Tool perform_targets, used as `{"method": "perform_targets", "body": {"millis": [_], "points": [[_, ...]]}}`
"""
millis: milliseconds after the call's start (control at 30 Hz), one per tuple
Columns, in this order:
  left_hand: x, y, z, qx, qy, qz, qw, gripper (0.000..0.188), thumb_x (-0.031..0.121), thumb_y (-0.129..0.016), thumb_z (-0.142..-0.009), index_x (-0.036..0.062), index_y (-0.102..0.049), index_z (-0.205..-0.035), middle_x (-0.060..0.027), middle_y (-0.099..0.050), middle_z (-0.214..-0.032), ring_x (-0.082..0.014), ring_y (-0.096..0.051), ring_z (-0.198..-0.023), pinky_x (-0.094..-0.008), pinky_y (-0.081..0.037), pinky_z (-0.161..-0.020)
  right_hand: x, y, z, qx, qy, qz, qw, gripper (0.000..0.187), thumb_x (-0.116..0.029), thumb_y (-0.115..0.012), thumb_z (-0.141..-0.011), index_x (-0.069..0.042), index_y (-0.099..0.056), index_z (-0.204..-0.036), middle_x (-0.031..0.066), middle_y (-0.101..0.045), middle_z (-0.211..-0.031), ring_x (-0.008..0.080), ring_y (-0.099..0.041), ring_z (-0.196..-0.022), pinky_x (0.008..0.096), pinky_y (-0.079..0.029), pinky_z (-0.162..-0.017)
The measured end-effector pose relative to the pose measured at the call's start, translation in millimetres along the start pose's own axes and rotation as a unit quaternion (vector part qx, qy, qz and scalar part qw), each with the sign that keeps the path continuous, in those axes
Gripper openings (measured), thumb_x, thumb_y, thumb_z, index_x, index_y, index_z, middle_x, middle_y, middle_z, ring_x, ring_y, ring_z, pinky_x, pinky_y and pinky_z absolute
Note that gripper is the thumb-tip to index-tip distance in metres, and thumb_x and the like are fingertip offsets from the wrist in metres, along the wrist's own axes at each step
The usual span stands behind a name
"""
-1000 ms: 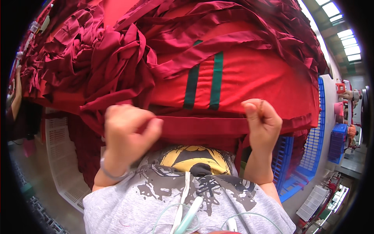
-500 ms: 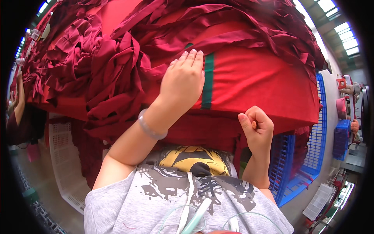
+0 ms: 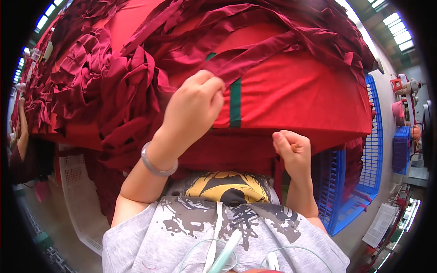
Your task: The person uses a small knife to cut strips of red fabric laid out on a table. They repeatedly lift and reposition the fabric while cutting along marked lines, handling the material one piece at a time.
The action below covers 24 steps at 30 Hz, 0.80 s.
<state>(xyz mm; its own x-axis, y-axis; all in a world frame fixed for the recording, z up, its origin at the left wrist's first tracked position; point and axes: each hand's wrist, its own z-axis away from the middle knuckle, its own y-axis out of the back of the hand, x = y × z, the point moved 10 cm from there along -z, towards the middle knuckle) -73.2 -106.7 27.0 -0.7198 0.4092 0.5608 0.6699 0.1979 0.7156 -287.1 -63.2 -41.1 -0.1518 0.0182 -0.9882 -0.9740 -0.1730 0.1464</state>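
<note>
**Workroom with bright windows and plastic crates around a pale floor**

At the upper right we see a row of bright windows (image 3: 398, 31), their white panes divided by darker bars. More light, edged in blue, glows from narrow panes (image 3: 42, 21) at the upper left. Below, a pale, greyish floor (image 3: 386, 119) curves along the right side. On it we find a large blue slatted crate (image 3: 337, 191); farther off are a smaller blue crate (image 3: 401, 150), a pink container (image 3: 398, 109) and a red stool-like object (image 3: 396, 85). To our left is a white perforated crate (image 3: 74, 175).
</note>
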Motion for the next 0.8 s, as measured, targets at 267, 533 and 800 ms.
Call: {"method": "perform_targets", "body": {"millis": [267,533,800], "points": [[-21.3,-61.7,-38.5,-0.019,0.060,-0.146,0.987,0.011,0.015,-0.066,-0.085,0.0039,-0.066,-0.086,-0.0119,-0.061,-0.089,-0.0307,-0.064,-0.088,-0.0392,-0.053,-0.077,-35.8,-49.0,-5.8,-0.104,0.074,0.024,0.991,0.034,-0.008,-0.065,-0.093,0.000,-0.047,-0.067,-0.0022,-0.037,-0.062,0.0057,-0.030,-0.057,0.0262,-0.027,-0.049],[-0.4,-29.4,-21.5,-0.067,0.083,0.158,0.982,0.009,0.007,-0.057,-0.083,-0.0016,-0.060,-0.081,-0.0100,-0.058,-0.069,-0.0181,-0.058,-0.065,-0.0326,-0.045,-0.060,7.1,-13.1,-2.2,-0.022,-0.060,-0.106,0.992,0.036,-0.022,-0.053,-0.102,-0.001,-0.062,-0.074,0.0015,-0.056,-0.064,0.0053,-0.040,-0.049,0.0215,-0.027,-0.045],[40.9,15.3,65.9,-0.431,0.069,0.218,0.873,0.024,0.023,-0.070,-0.086,0.0071,-0.066,-0.103,-0.0094,-0.066,-0.070,-0.0255,-0.066,-0.060,-0.0333,-0.048,-0.053,-17.6,-47.8,-29.2,-0.094,-0.034,-0.514,0.852,0.059,-0.057,-0.039,-0.100,-0.014,-0.048,-0.140,0.0157,-0.066,-0.111,0.0160,-0.062,-0.065,0.0241,-0.042,-0.049]]}}
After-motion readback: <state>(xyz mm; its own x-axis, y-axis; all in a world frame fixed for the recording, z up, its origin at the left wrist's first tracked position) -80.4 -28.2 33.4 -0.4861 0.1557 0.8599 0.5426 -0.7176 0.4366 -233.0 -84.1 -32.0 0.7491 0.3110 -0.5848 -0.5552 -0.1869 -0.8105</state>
